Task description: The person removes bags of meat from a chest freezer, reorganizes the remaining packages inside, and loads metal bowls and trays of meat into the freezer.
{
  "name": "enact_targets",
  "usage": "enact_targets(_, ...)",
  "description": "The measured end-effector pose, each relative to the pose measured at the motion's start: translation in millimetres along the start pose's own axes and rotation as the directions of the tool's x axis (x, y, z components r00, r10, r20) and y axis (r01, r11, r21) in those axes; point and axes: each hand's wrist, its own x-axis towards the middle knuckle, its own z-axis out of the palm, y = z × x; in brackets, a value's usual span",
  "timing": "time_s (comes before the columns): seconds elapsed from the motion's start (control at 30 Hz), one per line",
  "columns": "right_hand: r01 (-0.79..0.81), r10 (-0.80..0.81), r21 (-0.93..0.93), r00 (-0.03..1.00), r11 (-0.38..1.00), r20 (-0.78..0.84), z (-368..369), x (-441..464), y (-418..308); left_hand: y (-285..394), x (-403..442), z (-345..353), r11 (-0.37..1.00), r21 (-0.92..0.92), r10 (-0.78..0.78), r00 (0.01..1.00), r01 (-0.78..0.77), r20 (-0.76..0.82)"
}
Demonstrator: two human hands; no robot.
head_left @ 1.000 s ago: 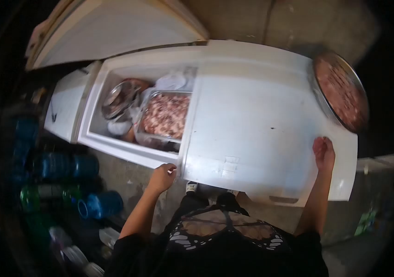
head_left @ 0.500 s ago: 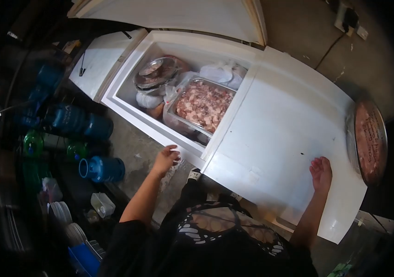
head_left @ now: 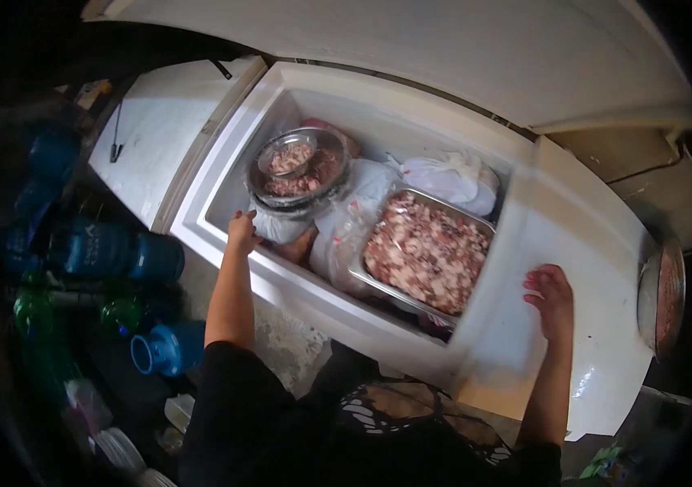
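Observation:
My left hand (head_left: 243, 233) reaches over the front rim of the chest freezer (head_left: 281, 280), with fingers apart and nothing in them. Just beyond it are stacked round metal bowls (head_left: 331, 174) of chopped meat, wrapped in clear plastic. My right hand (head_left: 551, 299) hovers above the freezer's white right-hand top (head_left: 597, 268), open with its fingers slightly bent. Between the hands, a rectangular metal tray (head_left: 427, 252) of diced meat under clear film lies inside the freezer. White plastic bags (head_left: 451, 183) lie behind the tray, and more bagged items sit beneath the bowls.
A raised white lid (head_left: 443, 57) spans the back, and another white panel (head_left: 167, 122) stands at the left. A round metal pan of meat (head_left: 661, 300) rests at the far right. Blue gas cylinders (head_left: 171, 349) and green bottles (head_left: 33, 312) stand on the floor at left.
The view has moved closer over the freezer, so the whole meat tray now shows. My left hand has gone forward to the rim by the bowls. My right hand stays over the right-hand top.

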Motion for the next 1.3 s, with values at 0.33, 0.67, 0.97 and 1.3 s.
enact_targets(0.33, -0.307, 0.344, -0.168, 0.892, 0.937, 0.292, 353.3, 202.6, 94.6, 20.7, 127.9, 21.7, 0.974, -0.028, -0.216, 0.962, 0.223, 0.167)
enact_targets(0.67, -0.482, 0.4, 0.17, 0.841, 0.859, 0.364, 421.3, 254.7, 152.7, 14.2, 176.1, 4.3, 0.987, -0.002, -0.144, 0.891, 0.161, 0.43)
enact_targets(0.97, -0.339, 0.282, 0.387, 0.939, 0.857, 0.196, 408.6, 207.4, 117.6, 31.6, 124.7, -18.3, 0.996, -0.086, 0.058, 0.935, -0.029, 0.35)
enact_targets(1.3, -0.004, -0.012, 0.587, 1.0, 0.81, 0.022, 298.9, 47.6, 41.1, 110.1, -51.2, -23.3, 0.92, -0.271, 0.391, 0.702, -0.283, 0.595)
